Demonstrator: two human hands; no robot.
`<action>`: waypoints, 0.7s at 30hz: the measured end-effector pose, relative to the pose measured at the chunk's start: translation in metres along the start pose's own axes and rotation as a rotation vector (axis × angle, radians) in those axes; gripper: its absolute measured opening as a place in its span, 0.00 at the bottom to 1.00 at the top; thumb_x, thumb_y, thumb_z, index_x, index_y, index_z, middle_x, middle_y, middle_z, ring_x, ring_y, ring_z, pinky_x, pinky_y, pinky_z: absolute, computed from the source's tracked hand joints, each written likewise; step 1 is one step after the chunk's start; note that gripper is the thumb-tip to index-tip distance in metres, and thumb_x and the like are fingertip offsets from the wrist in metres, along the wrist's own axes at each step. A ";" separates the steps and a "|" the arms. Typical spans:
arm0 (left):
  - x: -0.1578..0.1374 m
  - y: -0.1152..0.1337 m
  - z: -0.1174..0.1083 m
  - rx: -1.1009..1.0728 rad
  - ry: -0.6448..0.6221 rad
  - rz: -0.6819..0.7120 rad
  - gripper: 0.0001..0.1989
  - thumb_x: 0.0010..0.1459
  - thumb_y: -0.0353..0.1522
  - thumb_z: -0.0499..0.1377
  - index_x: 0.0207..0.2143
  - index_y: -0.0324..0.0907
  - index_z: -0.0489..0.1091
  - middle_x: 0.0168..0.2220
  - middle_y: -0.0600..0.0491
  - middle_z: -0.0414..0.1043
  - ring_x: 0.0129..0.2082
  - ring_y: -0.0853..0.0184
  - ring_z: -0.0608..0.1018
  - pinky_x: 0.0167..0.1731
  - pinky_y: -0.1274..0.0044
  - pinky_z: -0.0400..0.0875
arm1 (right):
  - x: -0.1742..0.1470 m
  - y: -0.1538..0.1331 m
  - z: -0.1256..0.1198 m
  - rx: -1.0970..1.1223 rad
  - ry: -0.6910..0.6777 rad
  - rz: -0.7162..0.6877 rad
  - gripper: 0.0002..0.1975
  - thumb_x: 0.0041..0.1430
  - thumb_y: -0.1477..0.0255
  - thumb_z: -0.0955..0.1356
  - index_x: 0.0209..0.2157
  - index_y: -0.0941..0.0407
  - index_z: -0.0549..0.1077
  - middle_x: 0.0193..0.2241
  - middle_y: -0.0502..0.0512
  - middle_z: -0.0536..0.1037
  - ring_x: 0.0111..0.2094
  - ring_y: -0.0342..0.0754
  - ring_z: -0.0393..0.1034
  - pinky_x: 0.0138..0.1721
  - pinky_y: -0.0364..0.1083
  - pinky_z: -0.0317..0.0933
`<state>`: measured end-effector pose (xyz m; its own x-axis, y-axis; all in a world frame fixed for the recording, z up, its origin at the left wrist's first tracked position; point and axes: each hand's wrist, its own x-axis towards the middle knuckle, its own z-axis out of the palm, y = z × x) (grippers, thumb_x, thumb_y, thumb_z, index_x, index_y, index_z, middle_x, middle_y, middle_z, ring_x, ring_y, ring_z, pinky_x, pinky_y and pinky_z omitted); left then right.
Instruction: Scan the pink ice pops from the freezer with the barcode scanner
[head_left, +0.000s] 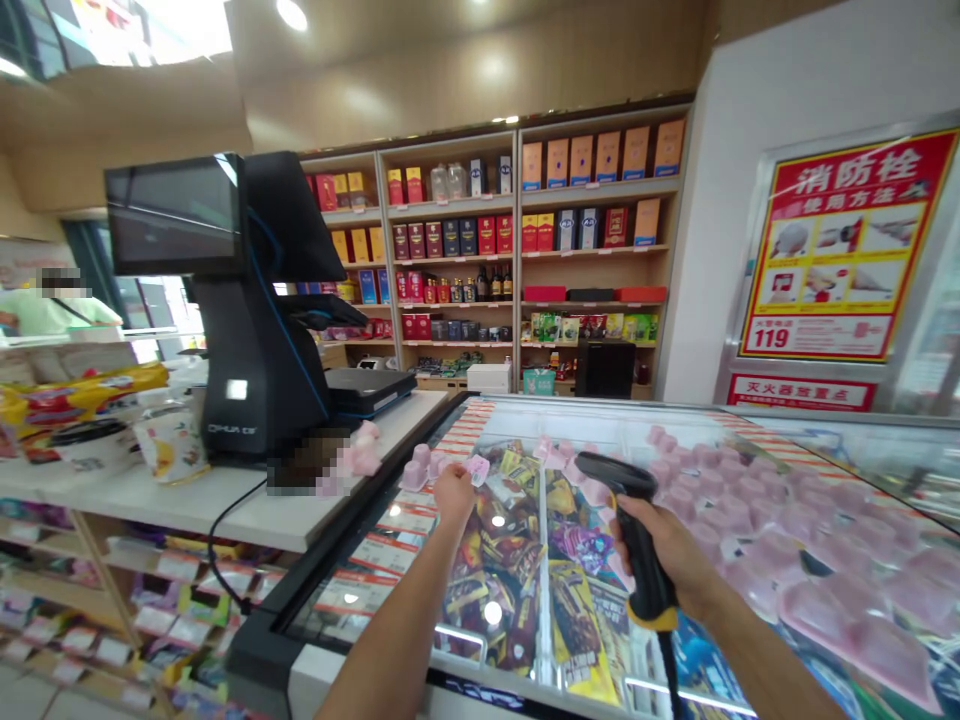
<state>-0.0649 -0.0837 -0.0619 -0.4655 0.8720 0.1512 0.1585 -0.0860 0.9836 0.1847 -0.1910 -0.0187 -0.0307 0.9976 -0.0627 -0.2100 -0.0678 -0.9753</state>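
My right hand (671,545) is wrapped round the grip of a black and yellow barcode scanner (641,540), held over the glass top of a chest freezer. The scanner's head points left, towards my other hand. My left hand (454,497) is closed in a pinch on a small pink plastic piece (478,468) with pale markings. Just left of that hand, a few pink plastic cups (420,466) sit on the freezer's edge. Many more translucent pink plastic containers (750,500) are spread over the glass at the right, some of them large.
Beneath the glass lie packaged ice creams (495,560). A black checkout terminal (255,330) stands on the white counter (300,520) at the left, beside a lidded cup (94,440) and yellow snack bags. Boxed goods fill the back shelves (450,210). A person (64,305) is far left.
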 end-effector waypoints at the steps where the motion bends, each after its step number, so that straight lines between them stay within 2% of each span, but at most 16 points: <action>1: -0.001 0.001 -0.005 0.073 0.013 0.013 0.14 0.53 0.34 0.51 0.43 0.40 0.62 0.43 0.49 0.63 0.40 0.66 0.69 0.38 0.68 0.65 | 0.001 -0.003 -0.007 0.019 0.024 -0.007 0.13 0.43 0.63 0.65 0.23 0.59 0.66 0.14 0.48 0.68 0.12 0.39 0.60 0.12 0.39 0.55; 4: -0.009 0.009 -0.012 0.225 0.060 0.065 0.13 0.52 0.33 0.52 0.41 0.39 0.62 0.44 0.49 0.62 0.43 0.64 0.67 0.41 0.66 0.62 | 0.001 -0.012 -0.026 0.074 0.103 -0.018 0.11 0.42 0.65 0.66 0.24 0.58 0.65 0.15 0.49 0.68 0.13 0.40 0.60 0.12 0.40 0.56; 7: -0.027 0.022 0.001 0.296 0.042 0.165 0.16 0.48 0.27 0.54 0.42 0.38 0.61 0.49 0.44 0.57 0.50 0.60 0.59 0.47 0.66 0.54 | -0.001 -0.018 -0.042 0.103 0.171 -0.005 0.09 0.42 0.67 0.66 0.25 0.58 0.65 0.15 0.49 0.68 0.13 0.40 0.60 0.12 0.40 0.57; 8: -0.036 0.027 0.010 0.303 0.000 0.202 0.17 0.47 0.25 0.54 0.43 0.39 0.61 0.49 0.44 0.55 0.52 0.60 0.57 0.48 0.68 0.52 | -0.002 -0.020 -0.046 0.103 0.182 0.000 0.09 0.42 0.67 0.66 0.24 0.58 0.65 0.14 0.49 0.68 0.13 0.40 0.60 0.12 0.40 0.57; 10: -0.055 0.037 0.035 0.298 -0.158 0.259 0.19 0.44 0.24 0.55 0.42 0.41 0.62 0.48 0.47 0.58 0.50 0.62 0.60 0.47 0.73 0.54 | -0.005 -0.022 -0.051 0.106 0.190 -0.006 0.08 0.43 0.68 0.65 0.25 0.58 0.65 0.14 0.49 0.67 0.13 0.40 0.60 0.11 0.40 0.56; 12: -0.076 0.044 0.063 0.276 -0.376 0.272 0.19 0.40 0.25 0.58 0.38 0.41 0.65 0.42 0.49 0.64 0.41 0.65 0.68 0.41 0.76 0.60 | -0.008 -0.024 -0.055 0.114 0.189 -0.034 0.08 0.43 0.68 0.65 0.26 0.58 0.65 0.15 0.48 0.68 0.13 0.40 0.60 0.12 0.39 0.57; 15: -0.106 0.048 0.094 0.226 -0.634 0.245 0.21 0.33 0.28 0.62 0.36 0.40 0.68 0.36 0.50 0.68 0.33 0.67 0.71 0.32 0.78 0.64 | -0.013 -0.026 -0.059 0.104 0.186 -0.069 0.10 0.44 0.66 0.65 0.28 0.58 0.65 0.15 0.48 0.68 0.13 0.39 0.60 0.12 0.39 0.57; 17: -0.121 0.046 0.104 0.195 -0.707 0.213 0.23 0.31 0.31 0.64 0.36 0.39 0.68 0.36 0.49 0.69 0.32 0.66 0.70 0.32 0.77 0.63 | -0.017 -0.026 -0.061 0.080 0.189 -0.072 0.11 0.44 0.66 0.65 0.28 0.58 0.65 0.15 0.47 0.68 0.13 0.39 0.60 0.12 0.39 0.57; 19: -0.131 0.042 0.110 0.161 -0.719 0.172 0.25 0.28 0.32 0.65 0.35 0.39 0.68 0.36 0.50 0.69 0.32 0.65 0.70 0.34 0.76 0.62 | -0.021 -0.027 -0.060 0.063 0.191 -0.080 0.11 0.44 0.65 0.65 0.28 0.58 0.66 0.15 0.47 0.68 0.13 0.39 0.60 0.12 0.39 0.57; 21: -0.134 0.038 0.112 0.114 -0.714 0.114 0.22 0.26 0.30 0.66 0.30 0.39 0.70 0.32 0.51 0.69 0.33 0.64 0.70 0.36 0.75 0.61 | -0.025 -0.027 -0.057 0.054 0.190 -0.094 0.11 0.44 0.65 0.65 0.27 0.58 0.65 0.15 0.47 0.67 0.13 0.39 0.60 0.12 0.39 0.57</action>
<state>0.1014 -0.1498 -0.0555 0.2344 0.9656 0.1128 0.2794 -0.1780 0.9435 0.2470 -0.2129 -0.0034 0.1747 0.9845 -0.0159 -0.2550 0.0297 -0.9665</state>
